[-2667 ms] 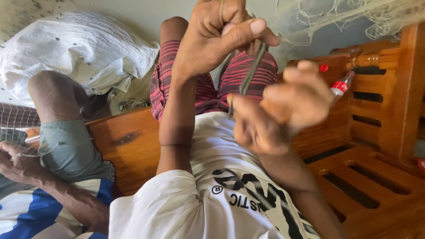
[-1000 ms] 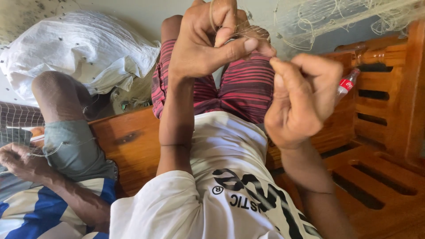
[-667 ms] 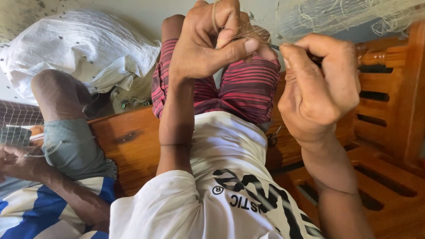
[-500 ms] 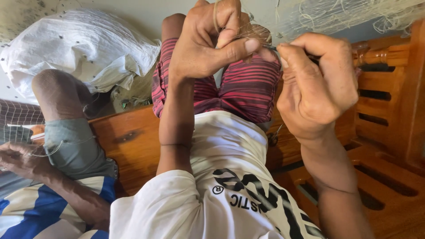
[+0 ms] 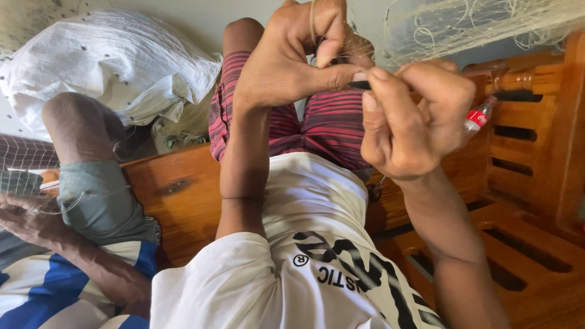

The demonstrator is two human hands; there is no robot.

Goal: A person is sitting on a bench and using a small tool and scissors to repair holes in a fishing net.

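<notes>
The right hand (image 5: 414,122) has swung back in, gripping a slim dark netting needle (image 5: 361,84) against the left hand (image 5: 292,58), which pinches pale fishing-net mesh (image 5: 475,24).

Underneath it all runs a glossy brown wooden bench (image 5: 183,201) with slatted sides. Two seated people share it, and a small red-labelled plastic bottle (image 5: 477,117) rests against its rail.

Left of your hands, a white sack (image 5: 109,73) lies behind a co-worker's knee (image 5: 76,122). Below them runs the wooden bench (image 5: 183,201). Just right of your right hand, a small red-capped bottle (image 5: 477,117) rests on the slatted armrest (image 5: 536,146).
</notes>
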